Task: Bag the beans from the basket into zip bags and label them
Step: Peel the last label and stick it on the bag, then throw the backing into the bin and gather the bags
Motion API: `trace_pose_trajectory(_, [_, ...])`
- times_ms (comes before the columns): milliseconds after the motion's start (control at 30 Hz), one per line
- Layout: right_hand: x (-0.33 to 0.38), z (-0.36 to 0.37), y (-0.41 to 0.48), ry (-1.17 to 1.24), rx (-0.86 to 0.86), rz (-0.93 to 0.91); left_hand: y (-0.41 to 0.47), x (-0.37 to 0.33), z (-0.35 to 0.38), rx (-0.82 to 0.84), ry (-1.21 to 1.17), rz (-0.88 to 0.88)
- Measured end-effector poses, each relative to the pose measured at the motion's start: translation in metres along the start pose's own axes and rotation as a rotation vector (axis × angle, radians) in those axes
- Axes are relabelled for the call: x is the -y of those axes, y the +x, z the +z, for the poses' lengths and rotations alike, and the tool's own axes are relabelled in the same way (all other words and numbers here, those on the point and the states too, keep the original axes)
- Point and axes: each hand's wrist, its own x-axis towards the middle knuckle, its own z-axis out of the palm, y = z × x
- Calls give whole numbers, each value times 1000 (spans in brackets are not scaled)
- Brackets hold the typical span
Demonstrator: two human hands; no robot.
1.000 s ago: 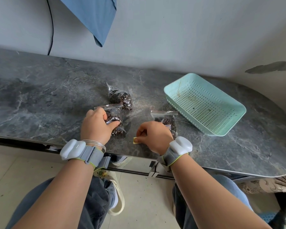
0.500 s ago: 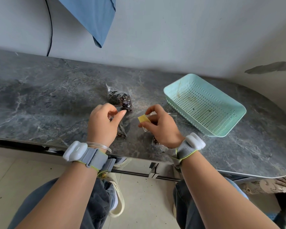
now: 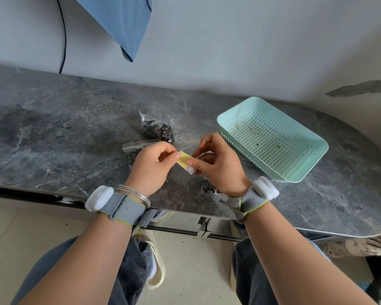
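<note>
**Both hands pinching one label strip**

Left hand (image 3: 151, 167) and right hand (image 3: 218, 165) met at frame centre, each pinching an end of a small yellow label strip (image 3: 185, 161) held above the grey marble table (image 3: 53, 139). One zip bag of beans (image 3: 157, 129) lay just above the hands; another bag (image 3: 132, 148) was partly hidden behind the left hand, a third (image 3: 208, 187) under the right wrist. Mint basket (image 3: 273, 137) sat at right, beanless.
</note>
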Motion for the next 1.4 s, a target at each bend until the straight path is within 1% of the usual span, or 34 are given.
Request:
trace_pose_trajectory(67, [1,-3,0,31,54,-14,2,2,0,2,7,-10])
trace_pose_trajectory(167, [3,-6,0,-28,137,-50,3,3,0,10,33,-15])
trace_pose_trajectory(333, [2,-4,-1,-25,187,-35,4,4,1,2,8,-31])
trace_pose_trajectory(533, [5,-1,-3,-7,115,-3,4,3,0,-28,-5,-75])
trace_pose_trajectory(733, [7,2,-4,-10,111,-8,4,3,0,-22,0,-101])
trace_pose_trajectory(967, [4,3,-3,-98,107,-10,4,1,0,-3,-23,-118])
trace_pose_trajectory(1100, [3,2,-4,-124,105,-39,3,1,-1,-14,-47,-137])
trace_pose_trajectory(1200, [6,1,-4,-168,93,-116,4,2,0,-67,-39,-152])
trace_pose_trajectory(1267, [9,-3,-3,-112,83,-153,7,4,-1,-141,-44,-187])
trace_pose_trajectory(1300, [11,-6,-3,-14,65,-146,8,5,-3,-172,-57,-202])
trace_pose_trajectory(1367, [13,-11,-1,197,-10,-92,8,5,-4,-180,-80,-217])
trace_pose_trajectory(1400, [12,-13,-1,223,-68,-50,7,4,-4,-167,-89,-219])
